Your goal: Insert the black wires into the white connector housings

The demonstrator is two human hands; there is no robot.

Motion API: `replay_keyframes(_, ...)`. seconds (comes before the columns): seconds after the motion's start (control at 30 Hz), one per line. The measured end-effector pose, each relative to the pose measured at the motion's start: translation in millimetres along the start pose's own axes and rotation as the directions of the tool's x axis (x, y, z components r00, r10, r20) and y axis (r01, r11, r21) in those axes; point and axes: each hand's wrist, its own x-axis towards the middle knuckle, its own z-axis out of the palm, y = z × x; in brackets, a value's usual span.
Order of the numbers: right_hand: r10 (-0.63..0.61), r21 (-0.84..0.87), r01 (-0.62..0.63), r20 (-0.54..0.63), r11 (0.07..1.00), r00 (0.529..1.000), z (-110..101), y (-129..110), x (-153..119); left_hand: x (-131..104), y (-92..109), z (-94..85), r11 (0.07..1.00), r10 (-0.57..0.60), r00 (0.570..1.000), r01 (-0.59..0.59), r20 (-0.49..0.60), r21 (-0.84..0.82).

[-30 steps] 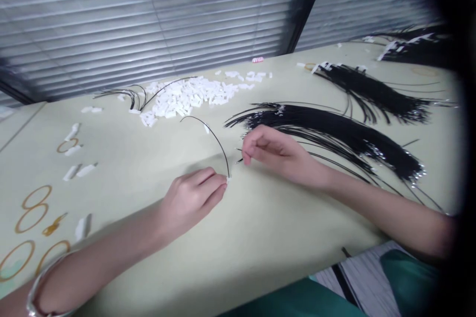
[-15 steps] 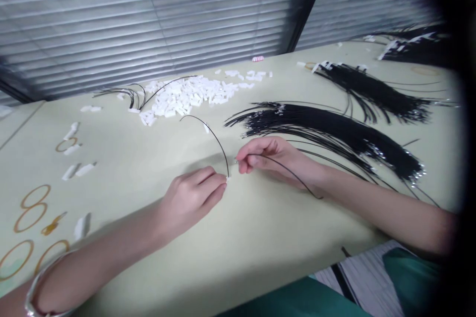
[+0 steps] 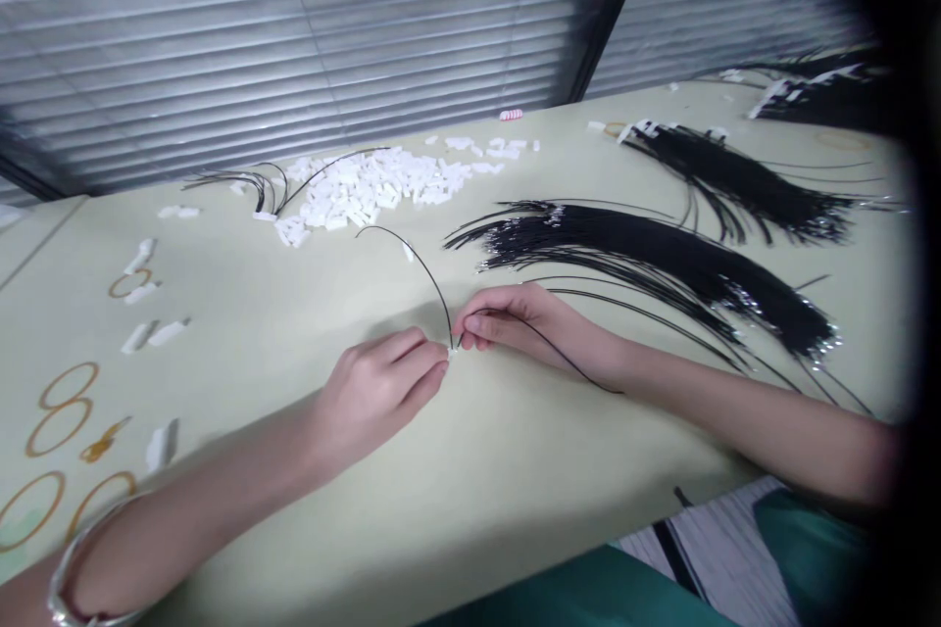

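My left hand [image 3: 389, 374] pinches a small white connector [image 3: 452, 352], mostly hidden by the fingertips. From that connector a thin black wire [image 3: 419, 258] curves up and to the left. Between thumb and fingers, my right hand [image 3: 507, 318] holds a second black wire [image 3: 557, 350], whose near end reaches the connector and whose far end trails toward my right forearm. Whether that end is inside the connector cannot be made out. Just behind my right hand lies a large bundle of black wires [image 3: 647, 260] with shiny metal ends.
A heap of white connectors [image 3: 374, 188] lies near the blinds [image 3: 294, 39], with a few wires [image 3: 257, 184] beside it. More wire bundles [image 3: 742, 178] lie at the right. Rubber bands [image 3: 63, 426] and loose connectors [image 3: 158, 448] are on the table [image 3: 294, 558] at left.
My right hand has moved left and slightly down, bringing its wire's end to the connector. My left hand has stayed in place.
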Motion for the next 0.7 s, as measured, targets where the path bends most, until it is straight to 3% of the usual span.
replay_keyframes(0.7, -0.013, -0.051, 0.010, -0.062, 0.999, 0.998, 4.9, 9.0, -0.8, -1.2, -1.1, 0.8, 1.000, -0.001, 1.000, 0.001, 0.001, -0.002)
